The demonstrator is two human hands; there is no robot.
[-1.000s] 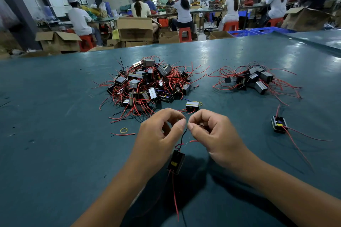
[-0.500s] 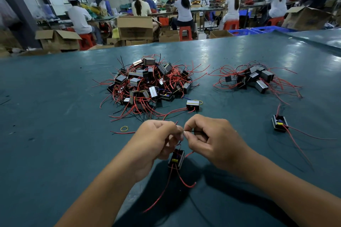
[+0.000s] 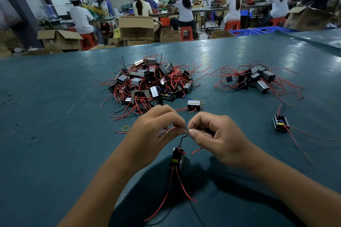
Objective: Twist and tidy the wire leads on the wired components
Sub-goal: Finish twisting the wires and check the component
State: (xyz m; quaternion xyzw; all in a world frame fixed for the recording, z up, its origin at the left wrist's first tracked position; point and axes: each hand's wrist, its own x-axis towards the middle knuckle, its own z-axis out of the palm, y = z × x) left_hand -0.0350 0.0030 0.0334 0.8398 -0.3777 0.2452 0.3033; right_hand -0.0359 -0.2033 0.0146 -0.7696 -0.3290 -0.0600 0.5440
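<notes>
- Head view gives me both hands raised just above the near middle of the bench (image 3: 55, 153), fingertips meeting. My left hand (image 3: 153, 134) pinches a red lead between thumb and forefinger, and my right hand (image 3: 214, 138) pinches the bare wire ends just beside it, its other fingers curled under.
- I judge the hands are set tip to tip so that one can anchor the leads while the other rolls the ends together; that is the twisting step in hand.
- Hanging below the pinch is the wired component (image 3: 176, 159), suspended by a black lead (image 3: 181, 139) above the bench surface. Letting it dangle probably keeps the lead taut for the twist.
- It is a small black block with a yellow mark on its face. Long red leads (image 3: 182, 188) trail from its underside toward the near edge, and a short red stub sticks out on its right.
- Toward the far edge, left of centre, lies a large pile of components (image 3: 147, 83), a tangle of red and black wires. I take it for the stock not yet done.
- A smaller pile (image 3: 258, 79) sits toward the far right, with its leads loosely spread.
- One single component (image 3: 193, 105) lies between the large pile and my hands. Another single unit (image 3: 280, 123) rests toward the right edge.
- A yellow rubber band (image 3: 125, 128) lies on the bench just left of my left hand.
</notes>
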